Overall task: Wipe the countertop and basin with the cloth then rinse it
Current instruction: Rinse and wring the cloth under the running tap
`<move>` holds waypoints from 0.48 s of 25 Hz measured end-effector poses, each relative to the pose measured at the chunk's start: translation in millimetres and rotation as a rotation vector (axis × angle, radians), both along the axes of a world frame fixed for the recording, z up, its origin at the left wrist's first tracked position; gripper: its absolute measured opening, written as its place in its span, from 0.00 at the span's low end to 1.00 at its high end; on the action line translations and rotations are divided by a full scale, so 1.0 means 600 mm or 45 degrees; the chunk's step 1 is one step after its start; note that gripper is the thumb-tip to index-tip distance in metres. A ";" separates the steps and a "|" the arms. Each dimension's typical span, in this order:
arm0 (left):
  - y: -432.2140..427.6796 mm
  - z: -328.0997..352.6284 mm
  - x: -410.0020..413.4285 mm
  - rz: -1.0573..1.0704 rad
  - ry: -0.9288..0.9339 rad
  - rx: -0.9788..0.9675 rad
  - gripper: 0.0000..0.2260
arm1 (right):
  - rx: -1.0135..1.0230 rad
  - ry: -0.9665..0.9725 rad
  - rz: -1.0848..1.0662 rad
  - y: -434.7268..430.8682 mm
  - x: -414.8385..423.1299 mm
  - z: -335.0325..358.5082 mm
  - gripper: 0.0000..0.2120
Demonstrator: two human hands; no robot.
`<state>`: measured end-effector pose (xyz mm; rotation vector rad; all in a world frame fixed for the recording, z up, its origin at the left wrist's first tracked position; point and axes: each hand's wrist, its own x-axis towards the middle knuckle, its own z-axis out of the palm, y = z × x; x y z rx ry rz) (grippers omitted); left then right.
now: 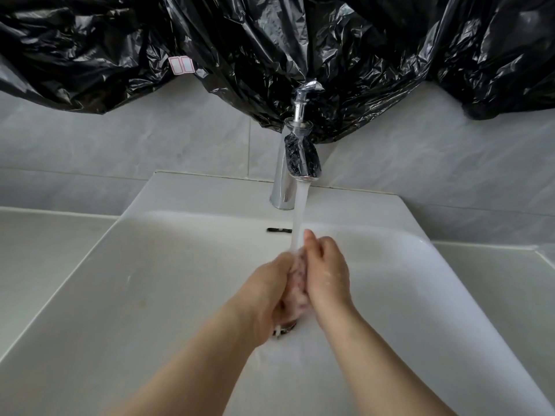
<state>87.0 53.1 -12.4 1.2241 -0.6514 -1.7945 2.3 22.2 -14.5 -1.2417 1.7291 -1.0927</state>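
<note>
Cloth (pixel 298 280) is clamped between left hand (pixel 270 291) and right hand (pixel 326 274) under the tap (pixel 301 157) stream. It should be squeezed and turned there until runoff is clear.

Crumpled black plastic sheeting (pixel 270 49) bearing a small white label (pixel 181 65) hangs over the grey tiled wall (pixel 150 139).

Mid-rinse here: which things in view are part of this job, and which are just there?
In the job: cloth, left hand, right hand, running faucet, basin, countertop.

Just there: black plastic sheeting, its white sticker, tiled wall.
</note>
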 end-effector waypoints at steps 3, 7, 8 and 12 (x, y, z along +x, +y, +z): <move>-0.001 0.012 0.004 -0.011 0.180 -0.278 0.05 | 0.354 -0.480 -0.156 -0.002 -0.009 0.000 0.26; -0.008 -0.004 0.014 0.216 -0.072 -0.280 0.04 | 0.151 -0.504 -0.006 0.010 -0.002 0.007 0.13; -0.012 -0.007 0.018 0.282 -0.144 -0.264 0.05 | 0.072 -0.423 0.114 0.018 0.003 0.009 0.10; -0.020 -0.005 0.037 0.521 0.206 -0.222 0.05 | -0.250 -0.217 0.438 0.044 0.022 0.022 0.09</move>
